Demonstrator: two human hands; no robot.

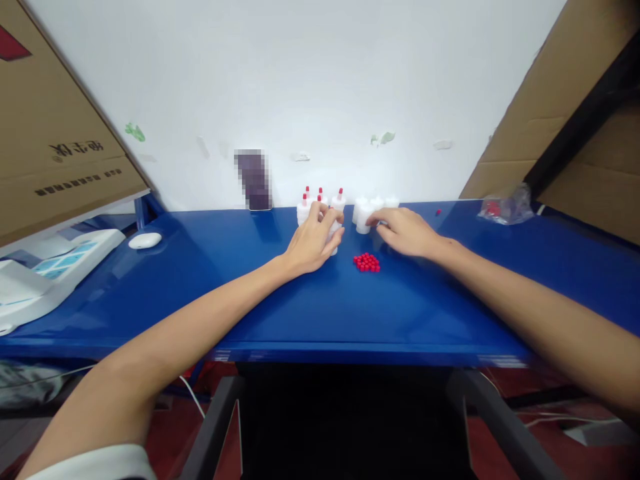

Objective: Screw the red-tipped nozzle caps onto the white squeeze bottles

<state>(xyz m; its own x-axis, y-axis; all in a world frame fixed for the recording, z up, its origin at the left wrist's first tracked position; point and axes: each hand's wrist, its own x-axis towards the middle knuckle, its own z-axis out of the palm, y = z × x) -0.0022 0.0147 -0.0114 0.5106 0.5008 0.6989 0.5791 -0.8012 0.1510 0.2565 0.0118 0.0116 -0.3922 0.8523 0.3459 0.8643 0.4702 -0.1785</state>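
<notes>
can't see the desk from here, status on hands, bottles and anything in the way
Left hand around a bottle, grip partly hidden; right hand at plain bottles, contact unclear. Red-tipped bottles behind left hand. Red caps piled nearby, no obstruction seen.

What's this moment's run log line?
left hand: around white bottle; right hand: at untipped bottles; red-tipped bottles: behind left hand; red pieces: clustered on table

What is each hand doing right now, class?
Left hand: closed around a white bottle.
Right hand: at another white bottle; grip cannot be told.
</notes>
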